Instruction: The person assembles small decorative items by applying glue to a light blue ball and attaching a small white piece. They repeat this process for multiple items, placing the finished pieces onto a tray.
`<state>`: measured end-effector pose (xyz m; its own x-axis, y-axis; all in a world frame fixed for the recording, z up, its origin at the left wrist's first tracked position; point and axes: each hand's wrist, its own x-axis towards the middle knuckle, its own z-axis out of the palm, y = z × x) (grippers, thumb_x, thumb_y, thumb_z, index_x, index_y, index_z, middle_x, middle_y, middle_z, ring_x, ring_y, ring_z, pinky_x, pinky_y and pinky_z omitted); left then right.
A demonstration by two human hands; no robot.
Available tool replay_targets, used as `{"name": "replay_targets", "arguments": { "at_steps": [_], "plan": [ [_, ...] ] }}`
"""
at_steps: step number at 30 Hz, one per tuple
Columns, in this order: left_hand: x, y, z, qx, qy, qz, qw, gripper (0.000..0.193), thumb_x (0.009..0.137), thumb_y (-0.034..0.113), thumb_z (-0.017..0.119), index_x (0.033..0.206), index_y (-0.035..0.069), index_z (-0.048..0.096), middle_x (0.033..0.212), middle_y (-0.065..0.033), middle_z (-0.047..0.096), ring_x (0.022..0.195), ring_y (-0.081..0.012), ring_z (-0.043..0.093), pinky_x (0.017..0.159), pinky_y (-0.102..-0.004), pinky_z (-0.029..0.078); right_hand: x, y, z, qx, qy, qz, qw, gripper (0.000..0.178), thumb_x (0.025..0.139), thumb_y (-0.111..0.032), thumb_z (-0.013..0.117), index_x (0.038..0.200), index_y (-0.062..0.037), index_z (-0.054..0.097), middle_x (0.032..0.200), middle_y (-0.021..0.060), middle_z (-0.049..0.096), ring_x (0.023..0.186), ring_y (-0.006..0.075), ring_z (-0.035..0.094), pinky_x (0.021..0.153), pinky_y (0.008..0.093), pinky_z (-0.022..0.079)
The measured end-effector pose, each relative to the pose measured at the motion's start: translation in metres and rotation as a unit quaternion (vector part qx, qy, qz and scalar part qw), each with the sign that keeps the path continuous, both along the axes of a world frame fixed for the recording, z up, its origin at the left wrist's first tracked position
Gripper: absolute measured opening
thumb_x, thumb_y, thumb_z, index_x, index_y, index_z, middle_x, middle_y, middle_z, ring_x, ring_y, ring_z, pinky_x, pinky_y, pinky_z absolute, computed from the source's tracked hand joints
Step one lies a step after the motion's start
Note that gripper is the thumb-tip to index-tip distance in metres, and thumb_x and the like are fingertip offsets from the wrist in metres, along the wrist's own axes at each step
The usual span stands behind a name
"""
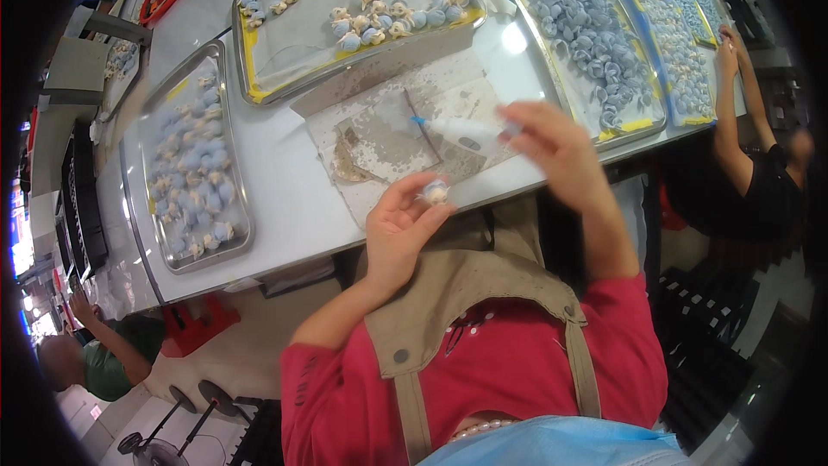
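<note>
My left hand (398,229) pinches a small cream and pale-blue figurine (435,193) between thumb and fingers, just off the table's front edge. To its right, my right hand (556,151) is raised and blurred by motion. Its fingertips close around something small and pale bluish that I cannot make out. Right beside those fingertips is a white squeeze bottle (466,132) with a blue tip pointing left, above a stained, unfolded cardboard sheet (345,125). Whether the fingers touch the bottle is unclear.
A tray (259,78) of similar figurines stands behind the cardboard, another tray (243,246) at the left. At the right, a tray (642,112) holds blue-grey shell-like pieces; more trays lie beyond. A person in black (733,181) works there. Another person (125,354) is at the far left.
</note>
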<state>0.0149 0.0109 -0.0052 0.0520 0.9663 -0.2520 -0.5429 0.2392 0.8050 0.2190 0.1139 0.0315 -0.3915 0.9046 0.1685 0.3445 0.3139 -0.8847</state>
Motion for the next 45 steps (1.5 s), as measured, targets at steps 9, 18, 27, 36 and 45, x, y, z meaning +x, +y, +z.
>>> {"name": "replay_targets", "arguments": {
  "at_steps": [9,18,27,36,45],
  "plan": [
    [-0.007,-0.004,-0.001,0.025,-0.028,-0.019,0.999,0.036,0.088,0.001,0.054,0.123,-0.003,0.044,0.111,-0.0098,0.055,0.094,-0.0129,0.056,0.085,-0.0263,0.046,-0.051,-0.039,0.001,0.149,-0.02,0.13,0.98,0.038,0.066,-0.002,0.073,0.102,-0.0051,0.06,0.093,0.0094,0.063,0.081,0.0228,0.062,0.067,0.0298,0.051],
    [-0.006,-0.004,0.005,0.041,-0.014,0.007,0.999,0.035,0.088,-0.001,0.053,0.123,-0.002,0.045,0.112,-0.0095,0.054,0.093,-0.011,0.055,0.084,-0.0247,0.044,-0.049,-0.049,-0.008,0.081,0.026,0.055,0.995,0.028,0.066,0.0,0.073,0.092,-0.0048,0.061,0.087,0.008,0.063,0.075,0.0221,0.062,0.062,0.0287,0.051],
    [-0.006,-0.005,0.008,0.077,0.055,-0.008,0.995,0.038,0.086,-0.003,0.055,0.123,-0.004,0.045,0.111,-0.0086,0.054,0.097,-0.0107,0.053,0.085,-0.0239,0.043,-0.052,-0.058,-0.006,0.132,-0.002,0.022,0.991,0.023,0.067,0.003,0.07,0.088,-0.0047,0.062,0.081,0.0092,0.062,0.066,0.0203,0.061,0.055,0.0273,0.05],
    [-0.004,-0.005,0.006,0.092,0.072,0.012,0.993,0.039,0.087,-0.001,0.056,0.124,-0.005,0.044,0.113,-0.0082,0.054,0.096,-0.0101,0.052,0.084,-0.0228,0.043,-0.053,-0.06,-0.009,0.133,0.023,0.01,0.991,0.022,0.068,0.003,0.069,0.088,-0.0036,0.062,0.081,0.0096,0.062,0.067,0.0205,0.062,0.055,0.0271,0.051],
    [-0.007,-0.007,0.003,0.112,0.186,-0.001,0.976,0.034,0.088,0.005,0.056,0.121,-0.004,0.05,0.114,-0.0103,0.056,0.097,-0.0108,0.053,0.084,-0.0234,0.043,-0.056,-0.061,-0.011,0.182,0.021,0.005,0.983,0.023,0.065,0.003,0.071,0.086,-0.0032,0.062,0.081,0.0097,0.062,0.067,0.0211,0.062,0.056,0.0274,0.052]
  ]
}}
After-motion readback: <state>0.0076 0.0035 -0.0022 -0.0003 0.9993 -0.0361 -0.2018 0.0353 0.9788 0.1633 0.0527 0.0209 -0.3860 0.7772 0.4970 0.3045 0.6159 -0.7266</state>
